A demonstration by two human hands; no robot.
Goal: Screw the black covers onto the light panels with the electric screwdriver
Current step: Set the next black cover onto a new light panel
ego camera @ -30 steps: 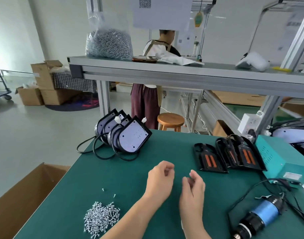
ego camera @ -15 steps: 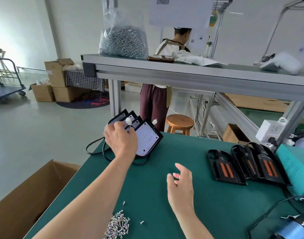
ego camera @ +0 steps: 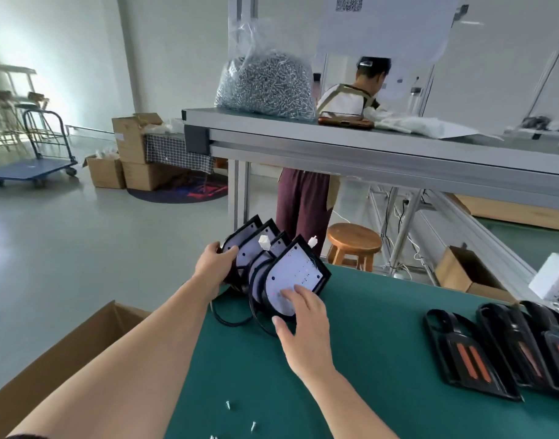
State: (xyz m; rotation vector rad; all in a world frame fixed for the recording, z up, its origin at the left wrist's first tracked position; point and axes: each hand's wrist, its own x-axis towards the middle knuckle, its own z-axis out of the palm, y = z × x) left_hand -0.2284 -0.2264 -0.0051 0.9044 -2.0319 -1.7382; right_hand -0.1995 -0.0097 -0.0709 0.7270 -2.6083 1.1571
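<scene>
1. Bench [ego camera: 367, 359] with a green top is carrying the work. Light panels [ego camera: 250, 246] are standing on edge in a tilted row at its far left corner, white faces toward the camera, with black cables [ego camera: 232, 321] looping out beneath them.
2. Left hand [ego camera: 213, 269] is gripping the row from the left, its fingers [ego camera: 212, 248] curling round the rim of the rearmost panels.
3. Right hand [ego camera: 305, 327] is resting on the front panel [ego camera: 298, 267], fingers lying nearly straight and slightly apart on the white face. The thumb is held away below the lower rim, so nothing is clamped.
4. Black covers [ego camera: 471, 356] are lying overlapped in a row at the right of the bench, well apart from the panels and showing orange strips.
5. Loose screws [ego camera: 229, 404] are lying on the bench near its front edge, between the forearms.
6. Surroundings:
   - A bag of screws [ego camera: 265, 87] is sitting on the upper shelf [ego camera: 367, 153].
   - A cardboard box [ego camera: 65, 359] is standing open just beside the bench on the left.
   - A wooden stool [ego camera: 354, 240] and another person [ego camera: 303, 213] are standing behind the bench.
</scene>
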